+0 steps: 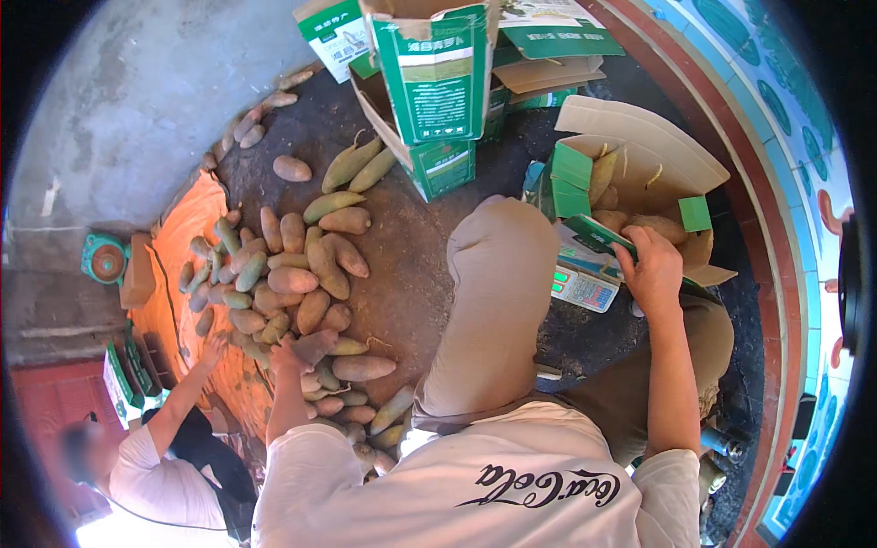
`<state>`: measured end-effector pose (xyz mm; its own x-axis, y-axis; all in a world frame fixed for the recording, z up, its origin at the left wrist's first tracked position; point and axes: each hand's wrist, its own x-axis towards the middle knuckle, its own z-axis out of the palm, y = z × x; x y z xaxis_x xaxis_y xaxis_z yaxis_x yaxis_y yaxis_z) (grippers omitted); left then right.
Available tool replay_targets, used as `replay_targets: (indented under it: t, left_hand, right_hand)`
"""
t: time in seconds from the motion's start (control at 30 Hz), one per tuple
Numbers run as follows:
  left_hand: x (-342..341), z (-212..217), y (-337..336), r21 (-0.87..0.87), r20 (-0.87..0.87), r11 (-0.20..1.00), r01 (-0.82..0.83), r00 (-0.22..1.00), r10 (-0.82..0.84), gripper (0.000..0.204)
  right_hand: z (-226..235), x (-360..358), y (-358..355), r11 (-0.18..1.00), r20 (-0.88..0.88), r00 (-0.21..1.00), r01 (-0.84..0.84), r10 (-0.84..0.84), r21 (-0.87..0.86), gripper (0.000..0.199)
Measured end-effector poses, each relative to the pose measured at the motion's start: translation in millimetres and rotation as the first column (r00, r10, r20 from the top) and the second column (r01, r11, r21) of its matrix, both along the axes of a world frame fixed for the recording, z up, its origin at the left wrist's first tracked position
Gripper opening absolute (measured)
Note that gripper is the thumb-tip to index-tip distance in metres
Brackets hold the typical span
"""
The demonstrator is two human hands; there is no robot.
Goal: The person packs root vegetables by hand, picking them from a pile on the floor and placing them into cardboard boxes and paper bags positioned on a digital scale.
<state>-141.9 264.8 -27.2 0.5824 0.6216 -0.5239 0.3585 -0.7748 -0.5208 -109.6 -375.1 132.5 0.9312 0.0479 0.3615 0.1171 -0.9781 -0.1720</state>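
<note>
On the left, a big pile of muddy radishes, some green and some reddish brown, spreads over the ground. My left hand reaches into its near part, fingers closed round the end of a brown radish. To the right stands an open cardboard box with several radishes inside. My right hand grips that box's green flap, thumb on one side and fingers over its edge. Beneath the box's near side, a digital scale shows its keypad and lit display.
Green-and-white boxes are stacked at the far middle. An orange sheet lies under the pile's left side. At lower left a co-worker stretches a hand to the pile. My bent knee stands between pile and scale.
</note>
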Motion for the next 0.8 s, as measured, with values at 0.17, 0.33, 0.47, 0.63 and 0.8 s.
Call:
replay_targets:
  t: [0.17, 0.33, 0.47, 0.63, 0.8]
  left_hand:
    - [-16.2, -11.7, -8.3, -0.034, 0.053, 0.995, 0.096, 0.994, -0.094, 0.116]
    - [-35.1, -11.4, -49.1, -0.342, 0.148, 0.894, -0.288, 0.923, 0.355, 0.095]
    - [-47.8, -24.9, -67.1, -0.706, -0.219, 0.153, -0.691, 0.419, 0.881, 0.080]
    - [-19.2, -12.7, -123.5, -0.865, -0.208, 0.107, -0.489, 0.546, 0.811, 0.059]
    - [49.2, 87.3, -202.2, -0.990, 0.026, 0.113, -0.087, 0.671, 0.741, 0.059]
  right_hand:
    - [-0.9, -3.6, 1.5, 0.999, 0.015, 0.999, 0.032, -0.032, -0.013, 0.025]
    - [-5.0, -9.1, -2.9, 1.000, -0.031, 0.999, 0.030, -0.030, 0.009, 0.023]
    - [-5.7, -10.9, -0.1, 1.000, -0.025, 1.000, 0.000, -0.001, -0.008, 0.022]
    - [-9.4, -15.3, 2.9, 1.000, -0.012, 1.000, 0.003, -0.004, -0.023, 0.019]
    - [-18.9, -17.5, 5.1, 0.999, -0.021, 0.999, 0.031, -0.032, -0.028, 0.013]
